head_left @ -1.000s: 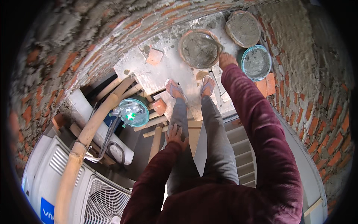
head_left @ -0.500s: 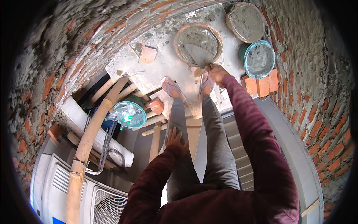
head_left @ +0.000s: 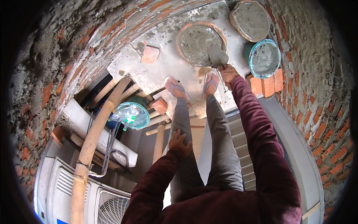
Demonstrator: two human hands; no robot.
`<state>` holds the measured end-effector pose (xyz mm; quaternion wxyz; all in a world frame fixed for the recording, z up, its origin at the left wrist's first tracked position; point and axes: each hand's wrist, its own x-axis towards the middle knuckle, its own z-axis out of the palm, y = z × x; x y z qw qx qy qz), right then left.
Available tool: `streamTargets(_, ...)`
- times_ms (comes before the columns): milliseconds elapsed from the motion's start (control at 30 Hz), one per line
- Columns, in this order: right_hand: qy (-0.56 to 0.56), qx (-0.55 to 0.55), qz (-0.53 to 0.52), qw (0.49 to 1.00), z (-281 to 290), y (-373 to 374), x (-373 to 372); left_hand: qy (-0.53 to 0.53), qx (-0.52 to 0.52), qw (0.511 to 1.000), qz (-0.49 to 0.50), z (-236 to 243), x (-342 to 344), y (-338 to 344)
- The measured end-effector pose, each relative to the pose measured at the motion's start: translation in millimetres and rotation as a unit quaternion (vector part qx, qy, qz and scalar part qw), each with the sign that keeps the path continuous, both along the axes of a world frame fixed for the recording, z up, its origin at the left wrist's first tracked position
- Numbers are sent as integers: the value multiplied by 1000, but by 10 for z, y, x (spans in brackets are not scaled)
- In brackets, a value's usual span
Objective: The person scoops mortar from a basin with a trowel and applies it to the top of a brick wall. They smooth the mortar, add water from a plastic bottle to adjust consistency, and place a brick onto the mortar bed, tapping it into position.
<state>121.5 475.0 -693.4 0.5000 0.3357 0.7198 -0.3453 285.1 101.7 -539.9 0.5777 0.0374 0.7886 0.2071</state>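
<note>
My right hand (head_left: 229, 74) is closed round the handle of a trowel (head_left: 217, 56). The trowel's grey blade lies over the near right part of a round clay-coloured basin (head_left: 182, 52), which holds wet grey mortar (head_left: 197, 42). Fingers spread, my left hand (head_left: 180, 143) rests on my left leg near the knee and holds nothing. My sandalled feet stand on the pale board just in front of the basin. Most of the trowel's handle is hidden by my right hand.
Right of the basin stand another mortar-filled basin (head_left: 235, 20) and a teal bucket (head_left: 253, 63) of mortar, with bricks (head_left: 267, 87) beside it. A loose brick (head_left: 150, 54) lies left. Bamboo poles (head_left: 91, 143), a teal bucket (head_left: 143, 115) and an air-conditioner unit (head_left: 71, 194) occupy the lower left.
My right hand has turned the trowel and shifted it slightly right, so its blade moved from the basin's near middle to its right side. My left hand stays on the leg.
</note>
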Motion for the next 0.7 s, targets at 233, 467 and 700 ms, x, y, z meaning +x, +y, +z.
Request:
streamTargets(233, 80, -55, -67, 993, -505, -73, 135, 7, -3, 1000, 16, 26, -11, 16)
streamTargets(467, 138, -160, -231, 950, -547, -46, 229, 17, 1, 1000, 17, 46, -30, 54)
streamTargets(700, 152, -265, -312, 900, 387, 133, 286, 66, -5, 998, 15, 61, -75, 121)
